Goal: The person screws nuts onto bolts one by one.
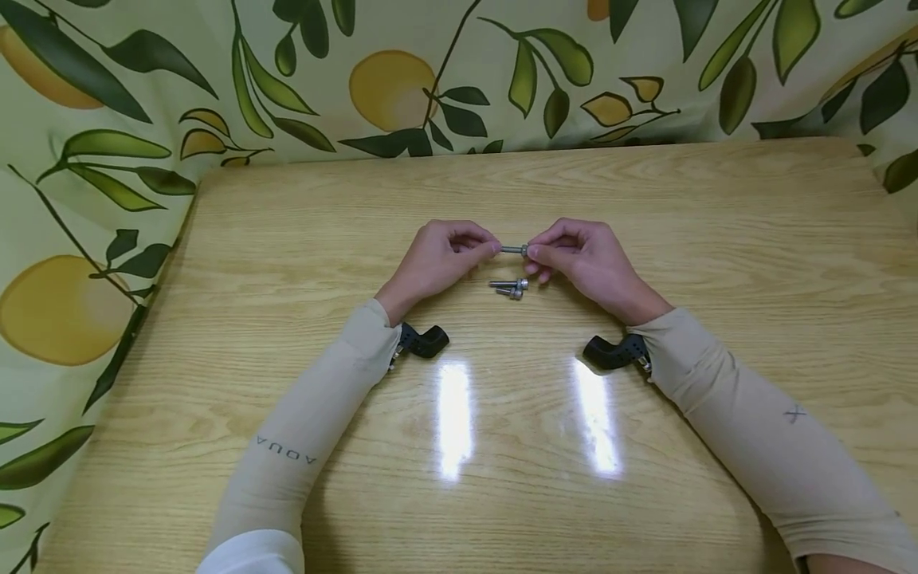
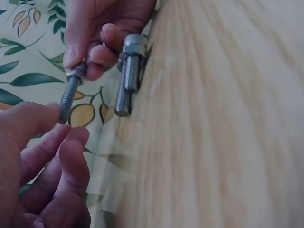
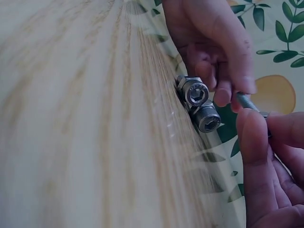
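Observation:
My left hand [image 1: 446, 253] pinches the threaded end of a steel bolt [image 1: 512, 249] between thumb and fingertips. The right hand [image 1: 584, 259] grips the opposite end, where a nut [image 2: 77, 72] shows at the fingertips; its fingers partly cover that end. Held level between both hands, the bolt is above the table in the head view. Just nearer to me lie two socket-head bolts side by side, a longer bolt [image 1: 502, 284] and a shorter bolt [image 1: 508, 292]. Their hex sockets face the right wrist camera, and a nut [image 3: 191, 80] sits behind one head.
The wooden table [image 1: 516, 414] has two bright light reflections in front of the hands. Curtains with a fruit-and-leaf print [image 1: 402, 88] border its back and left edges. A black wrist mount [image 1: 426, 341] sits at the left sleeve, another black mount [image 1: 610, 352] at the right.

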### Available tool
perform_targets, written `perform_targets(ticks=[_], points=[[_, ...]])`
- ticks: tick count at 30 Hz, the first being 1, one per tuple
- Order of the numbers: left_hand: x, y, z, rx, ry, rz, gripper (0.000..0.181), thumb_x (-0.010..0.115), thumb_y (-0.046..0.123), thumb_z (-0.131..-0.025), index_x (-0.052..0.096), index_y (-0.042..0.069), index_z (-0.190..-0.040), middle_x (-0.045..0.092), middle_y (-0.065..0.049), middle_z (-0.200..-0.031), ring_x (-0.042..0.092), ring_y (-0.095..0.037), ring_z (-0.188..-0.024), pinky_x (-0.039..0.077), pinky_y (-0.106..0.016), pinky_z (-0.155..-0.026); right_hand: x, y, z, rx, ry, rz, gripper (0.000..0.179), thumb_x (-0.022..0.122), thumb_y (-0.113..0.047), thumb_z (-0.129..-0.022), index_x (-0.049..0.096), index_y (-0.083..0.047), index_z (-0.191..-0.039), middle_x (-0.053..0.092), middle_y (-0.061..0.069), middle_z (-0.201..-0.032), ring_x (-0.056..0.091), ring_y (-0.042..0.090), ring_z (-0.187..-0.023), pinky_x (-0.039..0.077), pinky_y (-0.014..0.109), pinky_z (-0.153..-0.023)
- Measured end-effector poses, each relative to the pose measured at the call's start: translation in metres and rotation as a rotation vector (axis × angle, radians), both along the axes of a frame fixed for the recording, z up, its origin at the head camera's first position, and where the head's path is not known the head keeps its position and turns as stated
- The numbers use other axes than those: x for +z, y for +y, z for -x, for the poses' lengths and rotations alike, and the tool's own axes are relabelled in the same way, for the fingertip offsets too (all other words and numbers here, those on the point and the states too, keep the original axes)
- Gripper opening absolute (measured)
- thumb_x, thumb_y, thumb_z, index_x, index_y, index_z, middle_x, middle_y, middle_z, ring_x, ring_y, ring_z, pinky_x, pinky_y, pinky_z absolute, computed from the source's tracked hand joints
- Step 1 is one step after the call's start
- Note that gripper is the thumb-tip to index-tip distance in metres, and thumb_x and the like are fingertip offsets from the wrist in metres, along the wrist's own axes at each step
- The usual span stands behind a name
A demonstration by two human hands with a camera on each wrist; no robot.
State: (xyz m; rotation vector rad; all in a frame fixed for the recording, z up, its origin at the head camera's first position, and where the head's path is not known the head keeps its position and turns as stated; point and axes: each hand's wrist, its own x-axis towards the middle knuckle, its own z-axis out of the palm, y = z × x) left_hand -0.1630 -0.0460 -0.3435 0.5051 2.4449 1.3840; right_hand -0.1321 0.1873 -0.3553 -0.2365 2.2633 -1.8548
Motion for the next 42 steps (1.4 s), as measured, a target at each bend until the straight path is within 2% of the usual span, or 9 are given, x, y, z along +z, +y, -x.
perform_targets(ticks=[5,10,16,19,29,36,42], points=[[0.0013,0.0002,-0.0005,-0.033,0.058,0.06,0.015,0.071,0.035,-0.089,0.076,0.023,-0.097,0.075,0.005,-0.092,0.065,-0.008,-0.079,0.052,-0.024,-0.073,0.0018,0.0009,-0.0025,-0.006,-0.014,-0.055,0.02,0.066,-0.019,-0.093,0.066,-0.002,-0.103,0.075,0.01,-0.088,0.072,0.017,-0.076,0.06,0.032,-0.069],[0.0024,0.0003,-0.0022,-0.061,0.101,0.116,0.013,0.07,0.033,-0.09,0.076,0.022,-0.095,0.076,0.006,-0.093,0.065,-0.007,-0.079,0.051,-0.024,-0.073,0.0045,0.0014,-0.0061,-0.008,0.016,-0.142,0.02,0.069,-0.021,-0.091,0.071,-0.004,-0.101,0.076,0.009,-0.088,0.072,0.015,-0.074,0.059,0.03,-0.065],[0.0032,-0.0002,-0.004,-0.095,0.113,0.179,0.013,0.07,0.032,-0.09,0.076,0.022,-0.095,0.076,0.006,-0.094,0.065,-0.006,-0.081,0.05,-0.023,-0.073,0.0054,0.0033,-0.0086,-0.002,0.069,-0.314,0.02,0.074,-0.034,-0.086,0.077,-0.016,-0.093,0.075,0.004,-0.079,0.061,0.016,-0.055,0.051,0.027,-0.051],[0.0027,0.0012,-0.005,-0.102,0.121,0.186,0.013,0.071,0.031,-0.09,0.077,0.021,-0.095,0.076,0.005,-0.093,0.067,-0.006,-0.081,0.051,-0.023,-0.073,0.0052,0.0039,-0.0092,0.001,0.075,-0.362,0.02,0.074,-0.036,-0.086,0.077,-0.018,-0.092,0.072,0.004,-0.072,0.056,0.017,-0.05,0.045,0.028,-0.046],[0.0012,0.007,-0.0081,-0.121,0.121,0.2,0.011,0.072,0.027,-0.089,0.077,0.02,-0.096,0.075,0.003,-0.087,0.065,-0.006,-0.075,0.051,-0.022,-0.07,0.0021,0.007,-0.01,0.027,0.123,-0.455,0.013,0.073,-0.031,-0.088,0.076,-0.019,-0.091,0.071,0.004,-0.071,0.054,0.016,-0.049,0.044,0.027,-0.046],[-0.0007,0.0085,-0.0055,-0.15,0.132,0.211,0.009,0.07,0.025,-0.09,0.076,0.019,-0.094,0.074,0.002,-0.086,0.063,-0.006,-0.074,0.049,-0.021,-0.069,0.0014,0.0086,-0.0072,0.028,0.09,-0.465,0.016,0.073,-0.035,-0.087,0.075,-0.02,-0.092,0.07,0.003,-0.071,0.055,0.016,-0.05,0.045,0.028,-0.047],[-0.0048,0.0046,-0.0049,-0.149,0.14,0.226,0.009,0.07,0.024,-0.09,0.075,0.018,-0.094,0.073,0.001,-0.086,0.063,-0.007,-0.076,0.05,-0.022,-0.071,-0.0018,0.0047,-0.0019,0.046,0.042,-0.437,0.018,0.069,-0.035,-0.091,0.075,-0.018,-0.092,0.071,0.004,-0.071,0.057,0.015,-0.052,0.046,0.028,-0.049]])
